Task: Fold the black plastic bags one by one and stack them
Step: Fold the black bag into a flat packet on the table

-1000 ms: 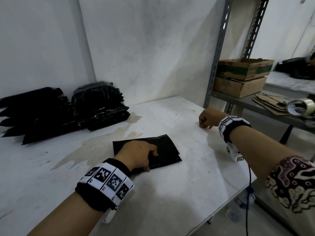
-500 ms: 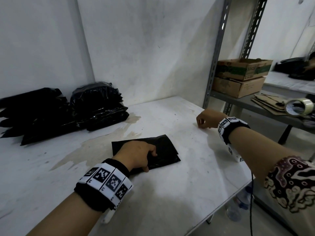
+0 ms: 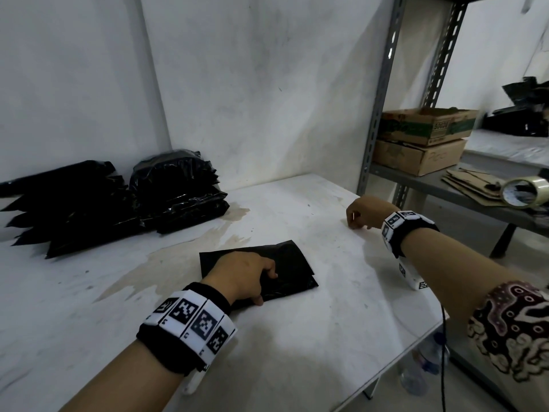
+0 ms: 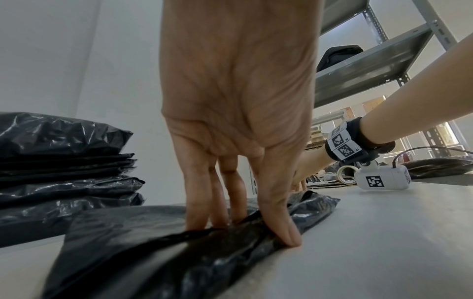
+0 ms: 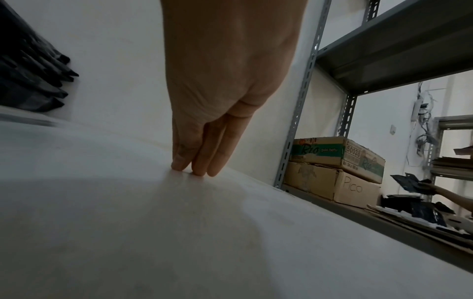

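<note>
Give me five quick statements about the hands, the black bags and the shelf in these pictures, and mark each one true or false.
1. The left hand rests on a folded black bag, thumb at its near edge. True.
2. The right hand holds a second bag. False: it holds nothing; its fingertips touch the bare table.
3. Piles of black bags sit at the back of the table against the wall. True.
4. The tape roll lies on the table beside the folded bag. False: it lies on the metal shelf to the right.
5. Two cardboard boxes are stacked on that shelf. True.
</note>
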`<state>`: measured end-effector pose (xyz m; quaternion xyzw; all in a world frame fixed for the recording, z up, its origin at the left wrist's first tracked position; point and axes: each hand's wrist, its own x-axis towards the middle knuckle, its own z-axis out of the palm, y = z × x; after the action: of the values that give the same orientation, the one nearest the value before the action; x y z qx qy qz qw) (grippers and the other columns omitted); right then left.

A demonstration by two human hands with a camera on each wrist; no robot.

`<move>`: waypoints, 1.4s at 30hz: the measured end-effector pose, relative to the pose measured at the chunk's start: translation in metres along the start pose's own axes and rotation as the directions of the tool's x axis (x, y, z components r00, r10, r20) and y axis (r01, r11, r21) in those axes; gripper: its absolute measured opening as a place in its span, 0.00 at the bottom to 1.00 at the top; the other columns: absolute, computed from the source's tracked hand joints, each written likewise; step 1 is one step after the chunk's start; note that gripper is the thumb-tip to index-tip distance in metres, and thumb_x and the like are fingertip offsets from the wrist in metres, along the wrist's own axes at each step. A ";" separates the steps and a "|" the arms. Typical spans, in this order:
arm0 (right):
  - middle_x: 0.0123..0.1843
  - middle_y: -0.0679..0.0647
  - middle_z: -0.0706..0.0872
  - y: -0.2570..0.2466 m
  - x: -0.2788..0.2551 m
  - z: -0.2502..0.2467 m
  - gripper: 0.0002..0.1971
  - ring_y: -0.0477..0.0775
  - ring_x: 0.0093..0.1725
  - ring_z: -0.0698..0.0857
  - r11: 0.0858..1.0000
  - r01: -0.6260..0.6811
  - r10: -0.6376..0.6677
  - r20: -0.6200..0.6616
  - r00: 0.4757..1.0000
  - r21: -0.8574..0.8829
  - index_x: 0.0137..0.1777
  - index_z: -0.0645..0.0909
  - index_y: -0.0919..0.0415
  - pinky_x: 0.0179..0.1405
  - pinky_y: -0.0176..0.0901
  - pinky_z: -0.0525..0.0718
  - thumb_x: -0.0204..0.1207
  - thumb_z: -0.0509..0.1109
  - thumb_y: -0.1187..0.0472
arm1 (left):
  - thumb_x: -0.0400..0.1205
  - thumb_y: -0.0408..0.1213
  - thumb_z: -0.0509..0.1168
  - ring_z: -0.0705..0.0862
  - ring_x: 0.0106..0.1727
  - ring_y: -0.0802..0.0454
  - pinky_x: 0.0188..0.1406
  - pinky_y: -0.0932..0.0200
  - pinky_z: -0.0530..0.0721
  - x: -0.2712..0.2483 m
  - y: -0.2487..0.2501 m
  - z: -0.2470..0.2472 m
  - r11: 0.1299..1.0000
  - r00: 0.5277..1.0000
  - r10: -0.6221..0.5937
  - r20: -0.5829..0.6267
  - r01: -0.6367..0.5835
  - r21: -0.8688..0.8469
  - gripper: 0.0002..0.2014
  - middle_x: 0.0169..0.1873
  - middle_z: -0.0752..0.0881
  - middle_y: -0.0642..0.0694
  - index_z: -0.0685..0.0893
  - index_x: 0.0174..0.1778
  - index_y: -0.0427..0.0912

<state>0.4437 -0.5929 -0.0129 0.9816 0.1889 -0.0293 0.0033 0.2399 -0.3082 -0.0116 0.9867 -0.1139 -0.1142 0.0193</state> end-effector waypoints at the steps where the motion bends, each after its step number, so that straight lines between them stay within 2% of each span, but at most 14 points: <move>1: 0.41 0.54 0.91 -0.001 0.000 0.000 0.13 0.57 0.39 0.90 1.000 -0.008 0.008 -0.005 1.000 0.010 0.39 0.89 0.56 0.41 0.51 0.90 0.69 0.70 0.75 | 0.72 0.42 0.76 0.80 0.60 0.50 0.50 0.58 0.76 0.000 0.000 0.000 1.000 1.000 0.000 0.000 0.000 0.001 0.25 0.59 0.81 0.52 0.78 0.64 0.54; 5: 0.41 0.54 0.91 -0.003 0.001 0.001 0.15 0.56 0.40 0.90 1.000 -0.013 0.014 -0.004 1.000 0.013 0.36 0.88 0.55 0.41 0.51 0.91 0.67 0.68 0.77 | 0.72 0.42 0.76 0.80 0.60 0.50 0.50 0.57 0.76 0.000 0.000 0.001 1.000 1.000 0.001 -0.002 -0.001 -0.003 0.25 0.59 0.81 0.52 0.78 0.64 0.55; 7: 0.41 0.53 0.91 -0.001 0.000 0.001 0.14 0.55 0.39 0.90 1.000 -0.014 0.014 -0.009 1.000 0.018 0.37 0.89 0.56 0.42 0.51 0.91 0.68 0.69 0.76 | 0.72 0.42 0.76 0.80 0.60 0.51 0.49 0.59 0.75 0.000 0.000 0.001 1.000 1.000 0.006 -0.008 -0.006 -0.008 0.25 0.59 0.81 0.53 0.78 0.64 0.54; 12: 0.41 0.51 0.90 -0.003 -0.003 0.000 0.13 0.48 0.30 0.81 0.999 -0.022 0.020 -0.042 0.999 -0.028 0.39 0.89 0.53 0.41 0.48 0.89 0.69 0.69 0.72 | 0.72 0.40 0.76 0.79 0.61 0.52 0.48 0.61 0.73 0.000 0.000 0.000 1.000 1.000 0.012 -0.027 -0.013 -0.021 0.24 0.60 0.81 0.55 0.79 0.63 0.53; 18: 0.42 0.52 0.90 -0.002 -0.003 0.001 0.11 0.48 0.31 0.84 0.998 -0.046 0.048 -0.047 0.998 0.042 0.40 0.90 0.57 0.45 0.50 0.89 0.70 0.69 0.73 | 0.72 0.40 0.76 0.79 0.61 0.52 0.48 0.60 0.73 -0.002 0.000 -0.001 1.000 1.000 0.012 -0.023 -0.012 -0.020 0.24 0.60 0.81 0.54 0.78 0.64 0.54; 20: 0.42 0.56 0.92 0.000 0.001 0.007 0.09 0.55 0.38 0.89 0.987 -0.074 0.085 -0.072 0.994 0.142 0.40 0.91 0.62 0.48 0.53 0.89 0.70 0.71 0.74 | 0.72 0.41 0.76 0.79 0.61 0.52 0.48 0.61 0.73 -0.002 0.000 -0.001 1.000 1.000 0.013 -0.026 -0.014 -0.019 0.24 0.60 0.81 0.54 0.78 0.64 0.54; 22: 0.45 0.61 0.91 0.003 0.006 0.011 0.05 0.58 0.43 0.89 0.951 -0.165 0.197 -0.101 0.975 0.262 0.44 0.91 0.67 0.54 0.51 0.87 0.70 0.76 0.72 | 0.72 0.41 0.76 0.79 0.61 0.51 0.48 0.61 0.72 -0.002 0.000 -0.001 1.000 1.000 0.011 -0.025 -0.012 -0.013 0.24 0.60 0.81 0.53 0.78 0.64 0.54; 25: 0.53 0.61 0.90 0.011 0.015 0.019 0.17 0.59 0.53 0.88 0.877 -0.302 0.355 -0.082 0.931 0.375 0.53 0.90 0.68 0.63 0.46 0.82 0.68 0.83 0.59 | 0.72 0.41 0.76 0.79 0.61 0.51 0.47 0.61 0.72 -0.001 0.000 -0.001 1.000 1.000 0.011 -0.026 -0.011 -0.008 0.25 0.60 0.81 0.53 0.78 0.64 0.54; 28: 0.61 0.58 0.88 0.011 0.015 0.020 0.26 0.58 0.63 0.85 0.859 -0.391 0.429 -0.048 0.902 0.332 0.61 0.86 0.66 0.66 0.46 0.80 0.70 0.79 0.46 | 0.72 0.41 0.76 0.79 0.61 0.51 0.47 0.61 0.71 0.000 0.001 0.000 1.000 0.999 0.016 -0.032 -0.016 -0.005 0.25 0.60 0.81 0.53 0.78 0.64 0.54; 31: 0.63 0.60 0.86 0.010 0.016 0.017 0.27 0.59 0.64 0.83 0.832 -0.426 0.463 -0.021 0.886 0.356 0.64 0.84 0.66 0.63 0.44 0.80 0.71 0.78 0.47 | 0.72 0.41 0.76 0.79 0.61 0.51 0.48 0.60 0.72 0.000 0.000 0.000 1.000 0.999 0.016 -0.029 -0.017 -0.008 0.25 0.59 0.81 0.52 0.78 0.64 0.54; 34: 0.64 0.59 0.85 0.006 0.016 0.013 0.31 0.59 0.64 0.83 0.815 -0.472 0.504 -0.007 0.864 0.336 0.65 0.83 0.67 0.63 0.44 0.81 0.72 0.76 0.42 | 0.72 0.41 0.76 0.79 0.61 0.51 0.50 0.59 0.73 0.000 0.000 0.000 1.000 1.000 0.016 -0.019 -0.016 -0.004 0.25 0.60 0.80 0.52 0.78 0.64 0.54; 38: 0.75 0.55 0.78 -0.004 0.024 0.016 0.26 0.57 0.75 0.74 0.844 -0.390 0.421 -0.006 0.907 0.369 0.71 0.80 0.59 0.72 0.41 0.71 0.74 0.76 0.53 | 0.71 0.42 0.76 0.79 0.62 0.51 0.49 0.59 0.73 0.002 0.000 0.000 1.000 0.999 0.015 -0.028 -0.015 0.011 0.25 0.60 0.80 0.53 0.78 0.63 0.54; 40: 0.74 0.55 0.78 -0.016 0.026 0.015 0.20 0.57 0.74 0.75 0.864 -0.355 0.390 -0.026 0.921 0.358 0.69 0.82 0.58 0.71 0.40 0.72 0.76 0.73 0.57 | 0.71 0.42 0.76 0.78 0.62 0.51 0.50 0.60 0.73 0.003 -0.001 0.001 1.000 0.999 0.013 -0.029 -0.012 0.021 0.25 0.61 0.80 0.52 0.78 0.64 0.54; 42: 0.73 0.56 0.80 -0.025 0.029 0.016 0.18 0.57 0.73 0.77 0.873 -0.346 0.386 -0.054 0.921 0.343 0.68 0.83 0.60 0.69 0.41 0.74 0.79 0.69 0.57 | 0.71 0.42 0.76 0.78 0.62 0.51 0.49 0.61 0.72 0.004 -0.002 0.001 1.000 0.999 0.018 -0.030 -0.017 0.027 0.26 0.61 0.80 0.52 0.77 0.64 0.55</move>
<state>0.4609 -0.5593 -0.0309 0.9862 -0.0082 0.0004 -0.1654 0.2437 -0.3075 -0.0140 0.9875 -0.1237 -0.0974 0.0091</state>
